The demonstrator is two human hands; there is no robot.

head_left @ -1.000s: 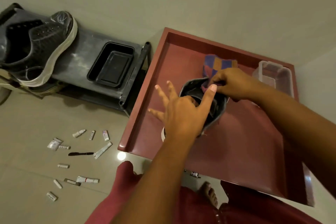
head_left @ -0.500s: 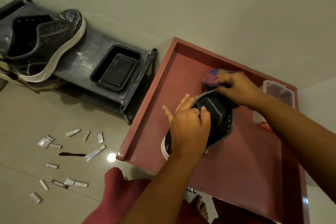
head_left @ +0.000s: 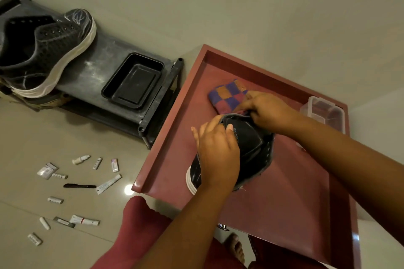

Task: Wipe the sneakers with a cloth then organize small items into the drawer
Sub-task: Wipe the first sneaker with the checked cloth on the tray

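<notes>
The red drawer, pulled open before me, is the largest element; my knees in red cloth show below its front edge. To its left stands a dark shoe rack bearing a second black sneaker with a white sole and, beside it, a shallow black tray. Inside the drawer, tipped on its side, rests the black sneaker I am working on, its white sole toward the drawer's front. My left hand grips this sneaker, fingers curled over its upper and thumb pressed on the dark panel. My right hand pinches a checkered cloth of purple, orange and red at the sneaker's heel rim; most of the cloth lies on the drawer floor just behind the shoe. A clear plastic box sits in the drawer's far right corner. On the tiled floor to the left lie scattered small items, tubes and packets, and a black pen.
</notes>
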